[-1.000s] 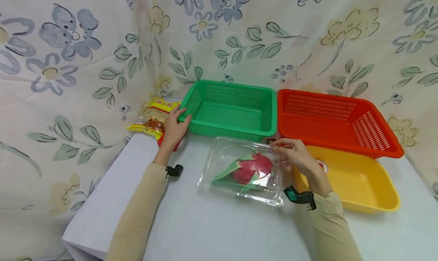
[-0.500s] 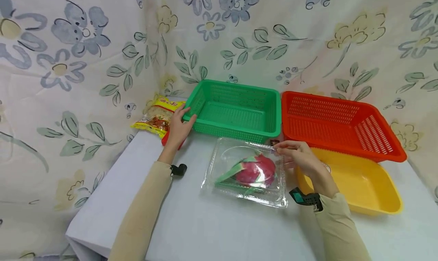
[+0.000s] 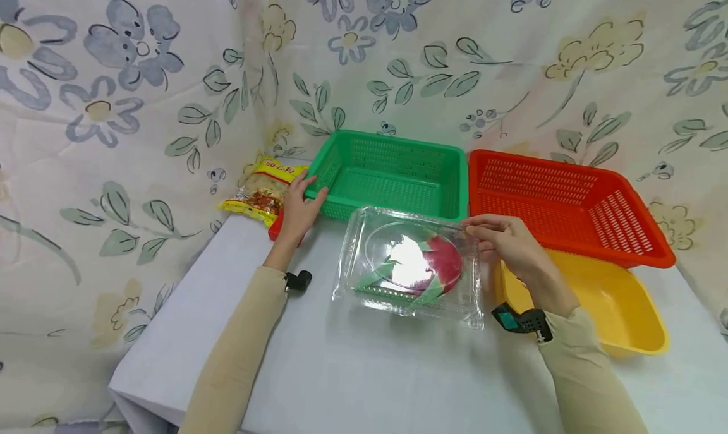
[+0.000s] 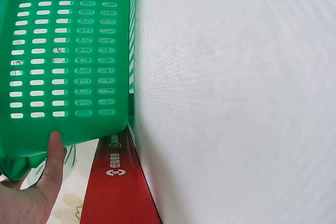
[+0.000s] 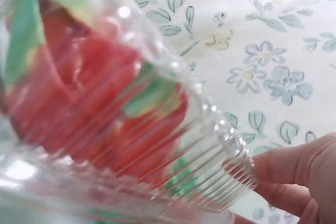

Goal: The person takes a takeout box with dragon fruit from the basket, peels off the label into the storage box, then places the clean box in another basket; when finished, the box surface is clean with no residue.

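Observation:
My right hand pinches the right edge of a clear plastic clamshell box, thumb and fingers at its far right corner. Inside the box lies a red dragon fruit with green scales, close up in the right wrist view behind the ribbed clear wall. The box is tilted, its near side above the tablecloth. At the near left corner of a green slotted basket, my left hand holds the rim. In the left wrist view, one digit lies against the basket's outer wall.
A red basket stands right of the green one, with a yellow tray in front of it. Beside the left hand are a yellow food bag and a red box. A floral cloth hangs behind.
My right hand has lifted the clamshell box off the table and tilted it, with the dragon fruit inside. My left hand stays at the green basket's corner.

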Action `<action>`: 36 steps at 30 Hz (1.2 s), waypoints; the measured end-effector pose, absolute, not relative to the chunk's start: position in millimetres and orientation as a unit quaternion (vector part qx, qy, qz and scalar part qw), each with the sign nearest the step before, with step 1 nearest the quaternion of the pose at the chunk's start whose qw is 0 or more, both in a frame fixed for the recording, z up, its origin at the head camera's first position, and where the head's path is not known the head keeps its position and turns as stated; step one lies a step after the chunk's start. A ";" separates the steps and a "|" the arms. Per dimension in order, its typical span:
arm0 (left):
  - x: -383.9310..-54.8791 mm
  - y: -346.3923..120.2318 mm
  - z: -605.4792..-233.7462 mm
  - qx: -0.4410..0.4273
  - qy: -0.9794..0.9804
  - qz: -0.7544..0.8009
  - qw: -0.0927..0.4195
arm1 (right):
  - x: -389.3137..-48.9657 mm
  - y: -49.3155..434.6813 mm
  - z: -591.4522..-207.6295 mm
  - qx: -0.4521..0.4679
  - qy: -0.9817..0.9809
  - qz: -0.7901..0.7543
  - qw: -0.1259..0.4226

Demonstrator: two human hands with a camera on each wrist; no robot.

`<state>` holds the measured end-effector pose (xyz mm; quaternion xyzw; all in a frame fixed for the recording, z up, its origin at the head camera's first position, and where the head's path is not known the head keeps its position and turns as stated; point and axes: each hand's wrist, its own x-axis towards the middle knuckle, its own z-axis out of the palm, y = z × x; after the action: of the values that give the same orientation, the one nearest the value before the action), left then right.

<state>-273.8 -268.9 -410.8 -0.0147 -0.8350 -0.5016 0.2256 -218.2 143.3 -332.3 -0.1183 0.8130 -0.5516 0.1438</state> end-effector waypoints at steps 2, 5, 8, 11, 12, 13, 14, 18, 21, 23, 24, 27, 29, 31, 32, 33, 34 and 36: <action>-274.5 -268.5 -409.8 -0.016 -0.835 -0.502 0.226 | -221.1 144.4 -322.0 -0.112 0.817 -0.549 0.135; -274.4 -267.3 -408.5 -0.014 -0.833 -0.506 0.221 | -228.0 146.9 -307.3 -0.106 0.813 -0.558 0.129; -274.4 -265.7 -407.9 -0.012 -0.835 -0.506 0.216 | -236.5 149.7 -294.5 -0.101 0.804 -0.571 0.130; -276.2 -264.2 -409.2 -0.010 -0.839 -0.501 0.214 | -245.3 152.7 -284.3 -0.093 0.787 -0.593 0.138; -276.3 -263.6 -409.5 -0.010 -0.839 -0.500 0.213 | -248.3 153.4 -281.4 -0.094 0.783 -0.599 0.141; -276.3 -263.2 -409.9 -0.011 -0.840 -0.499 0.211 | -251.0 153.6 -279.1 -0.091 0.779 -0.604 0.141; -276.0 -262.7 -410.3 -0.010 -0.840 -0.501 0.209 | -254.1 153.9 -277.2 -0.092 0.776 -0.608 0.142; -273.2 -261.6 -411.0 -0.011 -0.838 -0.503 0.211 | -265.9 151.2 -272.3 -0.088 0.766 -0.621 0.142; -273.3 -261.5 -412.0 -0.014 -0.839 -0.500 0.213 | -274.9 149.8 -269.8 -0.083 0.760 -0.629 0.141; -274.8 -261.2 -413.0 -0.016 -0.840 -0.498 0.213 | -281.1 149.8 -268.2 -0.078 0.756 -0.634 0.141; -275.3 -260.7 -413.2 -0.019 -0.838 -0.501 0.214 | -284.2 149.7 -267.2 -0.073 0.752 -0.639 0.143; -276.7 -259.6 -413.5 -0.025 -0.836 -0.504 0.215 | -293.9 147.9 -263.1 -0.052 0.749 -0.643 0.152; -276.5 -260.0 -412.6 -0.025 -0.837 -0.503 0.214 | -301.7 144.1 -260.5 -0.033 0.751 -0.641 0.155; -275.8 -261.8 -412.3 -0.021 -0.838 -0.501 0.215 | -310.3 138.1 -258.9 -0.020 0.757 -0.633 0.160; -274.9 -263.0 -411.8 -0.018 -0.839 -0.500 0.215 | -314.7 134.6 -258.4 -0.016 0.760 -0.629 0.162; -274.3 -264.2 -411.6 -0.015 -0.839 -0.500 0.216 | -319.1 130.9 -258.3 -0.010 0.762 -0.626 0.165; -273.7 -265.4 -411.2 -0.013 -0.839 -0.499 0.216 | -323.2 127.4 -258.0 -0.008 0.761 -0.625 0.170; -273.2 -267.0 -411.0 -0.011 -0.839 -0.499 0.216 | -330.2 122.1 -257.0 -0.004 0.761 -0.624 0.175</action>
<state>-273.2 -267.0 -411.0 -0.0107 -0.8394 -0.4985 0.2162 -330.2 122.1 -257.0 -0.0036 0.7614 -0.6241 0.1753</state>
